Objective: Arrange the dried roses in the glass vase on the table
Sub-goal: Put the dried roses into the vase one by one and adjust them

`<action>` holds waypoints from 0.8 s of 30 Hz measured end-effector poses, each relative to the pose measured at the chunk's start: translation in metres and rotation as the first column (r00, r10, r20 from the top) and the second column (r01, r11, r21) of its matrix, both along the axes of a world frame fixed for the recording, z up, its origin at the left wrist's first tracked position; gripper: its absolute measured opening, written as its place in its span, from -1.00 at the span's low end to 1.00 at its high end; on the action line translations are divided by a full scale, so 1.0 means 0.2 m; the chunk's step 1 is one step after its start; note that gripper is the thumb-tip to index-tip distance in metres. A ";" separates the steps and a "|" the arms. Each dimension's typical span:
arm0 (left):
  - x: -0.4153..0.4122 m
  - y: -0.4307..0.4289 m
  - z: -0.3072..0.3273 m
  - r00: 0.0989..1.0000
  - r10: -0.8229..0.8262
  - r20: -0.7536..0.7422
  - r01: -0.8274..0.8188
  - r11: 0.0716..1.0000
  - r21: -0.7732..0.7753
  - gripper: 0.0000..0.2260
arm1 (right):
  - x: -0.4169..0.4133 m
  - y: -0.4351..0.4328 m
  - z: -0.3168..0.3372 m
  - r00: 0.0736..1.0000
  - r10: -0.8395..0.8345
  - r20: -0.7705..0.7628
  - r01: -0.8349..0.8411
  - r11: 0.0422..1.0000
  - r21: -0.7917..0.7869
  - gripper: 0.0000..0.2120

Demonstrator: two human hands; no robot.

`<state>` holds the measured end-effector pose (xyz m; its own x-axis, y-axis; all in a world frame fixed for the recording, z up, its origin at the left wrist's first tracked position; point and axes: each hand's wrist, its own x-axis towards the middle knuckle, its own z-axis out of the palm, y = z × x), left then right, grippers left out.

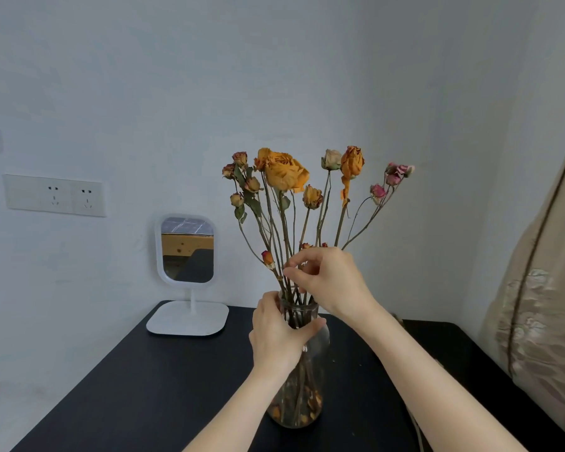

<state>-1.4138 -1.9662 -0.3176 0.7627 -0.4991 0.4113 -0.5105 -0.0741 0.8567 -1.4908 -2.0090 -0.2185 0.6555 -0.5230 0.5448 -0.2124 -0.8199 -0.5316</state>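
While left hand (279,334) grips vase (307,363), right hand (327,278) seemingly pinches stems (286,243).

The glass vase (302,370) stood upright on the black table (144,386), clear, narrow-necked, with loose dried petals gathered at its bottom. The dried roses (282,171) stood in it, thin brown stems bunched at the neck and fanned outward above: one large orange bloom, smaller orange, cream and pink buds, withered green leaves.

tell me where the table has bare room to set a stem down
Bare black table between the mirror base and the vase, and right of the vase. Crowded at the vase neck, where both hands work.
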 end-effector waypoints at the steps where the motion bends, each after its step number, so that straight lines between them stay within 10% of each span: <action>1: 0.00 0.00 0.00 1.000 0.003 0.003 -0.003 1.000 -0.001 -0.39 | 0.00 0.00 0.00 1.000 0.002 0.006 -0.002 1.000 0.015 -0.87; 16: -0.13 0.12 -0.15 0.981 0.153 0.116 -0.127 0.970 -0.209 -0.42 | -0.23 -0.05 -0.05 0.996 0.077 0.035 -0.081 0.991 0.109 -0.90; 24: -0.44 0.07 -0.36 0.856 -0.447 0.261 0.432 0.895 0.113 -0.85 | -0.58 -0.34 -0.30 0.991 -0.106 -0.076 0.126 0.934 0.334 -0.89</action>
<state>-1.5027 -1.9516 -0.3893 0.3202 -0.7806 0.5367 -0.7121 0.1753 0.6799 -1.6061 -2.0762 -0.2787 0.6037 -0.7438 0.2869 -0.3326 -0.5621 -0.7572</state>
